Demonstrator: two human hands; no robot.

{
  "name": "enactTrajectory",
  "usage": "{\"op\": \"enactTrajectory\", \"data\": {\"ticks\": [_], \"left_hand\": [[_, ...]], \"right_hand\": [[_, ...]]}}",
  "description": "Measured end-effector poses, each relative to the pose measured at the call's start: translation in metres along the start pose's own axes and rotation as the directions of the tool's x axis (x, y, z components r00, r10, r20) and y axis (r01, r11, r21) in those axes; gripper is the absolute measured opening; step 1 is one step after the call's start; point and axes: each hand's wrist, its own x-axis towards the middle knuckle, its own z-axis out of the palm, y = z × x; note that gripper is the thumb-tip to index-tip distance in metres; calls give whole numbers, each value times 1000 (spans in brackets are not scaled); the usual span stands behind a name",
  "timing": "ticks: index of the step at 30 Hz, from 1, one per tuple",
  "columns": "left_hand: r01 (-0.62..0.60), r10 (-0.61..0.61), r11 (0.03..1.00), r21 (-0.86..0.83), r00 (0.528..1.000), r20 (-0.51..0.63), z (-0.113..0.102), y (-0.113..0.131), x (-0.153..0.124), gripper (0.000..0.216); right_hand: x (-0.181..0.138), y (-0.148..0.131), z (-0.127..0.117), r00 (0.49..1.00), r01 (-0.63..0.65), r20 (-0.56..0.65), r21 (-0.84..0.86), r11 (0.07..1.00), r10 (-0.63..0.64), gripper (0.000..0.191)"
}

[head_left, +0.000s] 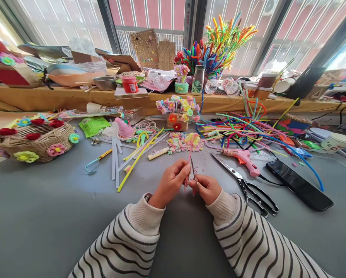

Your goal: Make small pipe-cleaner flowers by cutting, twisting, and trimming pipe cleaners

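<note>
My left hand (173,179) is closed, pinching the pink fuzzy stem (189,156) of a small flower. The yellow and pink flower head (192,139) stands above my fingers. My right hand (207,188) is closed on a thin, dark, pointed metal tool (193,168) held upright against the stem. Its exact kind is hard to make out. Behind both hands lies a heap of pastel fuzzy clippings (180,143). A box of small fuzzy flowers (178,122) stands just beyond the heap.
Large scissors (242,181), a pink glue gun (245,159) and a black phone (300,185) lie to the right. Many pipe cleaners (233,127) are piled behind them. Clear glue sticks (115,158), a crochet hook (99,160) and a flower-trimmed basket (42,143) are on the left.
</note>
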Motion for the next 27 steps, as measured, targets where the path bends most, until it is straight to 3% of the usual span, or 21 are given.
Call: {"op": "enactTrajectory", "data": {"ticks": [6,13,21,27], "left_hand": [[1,-2,1000,20,998,65,1,2,-1,20],[14,-14,1000,5,1000,28,1,3,0,21],[2,-3,1000,28,1000,28,0,0,0,21],[-8,5,994,107,1000,30,0,2,-1,19]], "right_hand": [[0,4,1,997,58,42,90,994,-62,52],[1,3,-1,999,1,-33,-33,999,-2,43],[-2,-2,0,997,50,67,-14,999,-48,52],[-2,-3,0,999,25,25,-86,996,-23,52]]}}
